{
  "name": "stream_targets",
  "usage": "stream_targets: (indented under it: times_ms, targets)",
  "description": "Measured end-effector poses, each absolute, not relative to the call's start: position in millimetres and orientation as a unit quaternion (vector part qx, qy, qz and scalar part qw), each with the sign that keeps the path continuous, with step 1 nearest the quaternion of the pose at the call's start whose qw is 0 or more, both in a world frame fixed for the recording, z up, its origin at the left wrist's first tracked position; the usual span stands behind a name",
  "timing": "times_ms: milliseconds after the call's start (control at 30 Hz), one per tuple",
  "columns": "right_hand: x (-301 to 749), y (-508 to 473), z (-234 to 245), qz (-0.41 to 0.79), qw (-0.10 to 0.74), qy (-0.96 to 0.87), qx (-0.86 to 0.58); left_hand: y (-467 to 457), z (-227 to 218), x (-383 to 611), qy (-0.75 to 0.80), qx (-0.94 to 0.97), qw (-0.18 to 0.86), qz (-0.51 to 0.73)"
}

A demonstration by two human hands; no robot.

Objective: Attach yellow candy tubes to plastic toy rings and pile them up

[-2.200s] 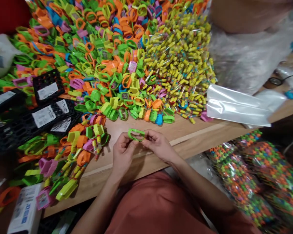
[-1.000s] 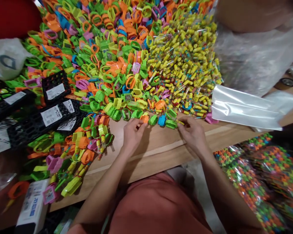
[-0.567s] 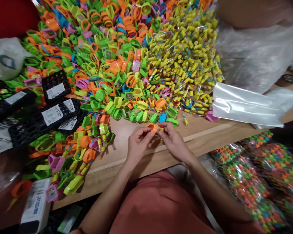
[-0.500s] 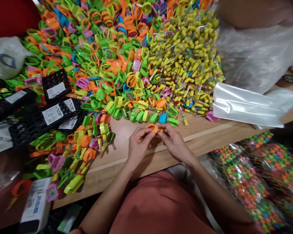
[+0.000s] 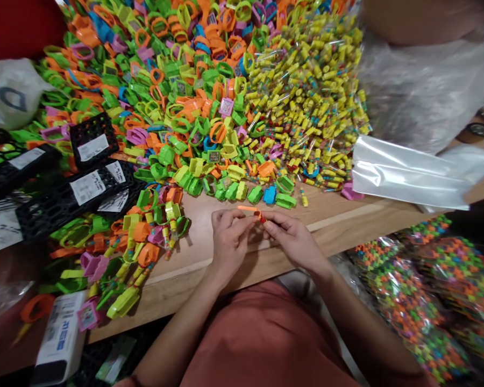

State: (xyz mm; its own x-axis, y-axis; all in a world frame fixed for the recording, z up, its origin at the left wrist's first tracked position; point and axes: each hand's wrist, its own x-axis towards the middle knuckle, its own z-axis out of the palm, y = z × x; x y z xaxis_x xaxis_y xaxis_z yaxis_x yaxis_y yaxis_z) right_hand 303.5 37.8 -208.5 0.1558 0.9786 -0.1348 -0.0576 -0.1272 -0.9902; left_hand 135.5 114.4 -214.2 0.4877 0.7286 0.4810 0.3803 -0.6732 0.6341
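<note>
The orange piece has turned since a moment ago: what showed as a chunky curved band is now an orange strap [image 5: 247, 208] seen edge-on, a thin strip sticking out leftward from between the hands, above the wooden table [image 5: 349, 224]. Its right end meets a small red-and-yellow tube [image 5: 262, 217], partly hidden by fingers, so I cannot tell how the two join. The left hand [image 5: 229, 239] has its fingers together, with thumb and forefinger pinched on the strap. The right hand [image 5: 292, 236] closes its fingertips around the tube. The left forearm [image 5: 177, 338] and right forearm [image 5: 358, 328] rise from the bottom of the view and angle inward, holding the hands over the table, just in front of the heaped plastic bands [image 5: 193, 107] and yellow capsules [image 5: 306, 91]
</note>
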Motion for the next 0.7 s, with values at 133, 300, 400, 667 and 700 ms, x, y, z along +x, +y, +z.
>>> stream_targets:
  times_ms: [133,300,400,667,700]
  targets:
    - [306,36,-213,0.539,0.505,-0.398,-0.543,116,-211,134,0.314,0.845,0.198,0.385]
    - [308,36,-214,0.571,0.516,-0.371,-0.520,120,-206,130,0.275,0.869,0.179,0.370]
    - [309,37,-211,0.567,0.516,-0.370,-0.525,122,-207,128,0.234,0.885,0.159,0.370]
    - [297,41,-211,0.551,0.499,-0.396,-0.539,117,-214,127,0.239,0.894,0.148,0.350]
    - [299,41,-211,0.543,0.494,-0.415,-0.538,120,-210,122,0.242,0.894,0.154,0.343]
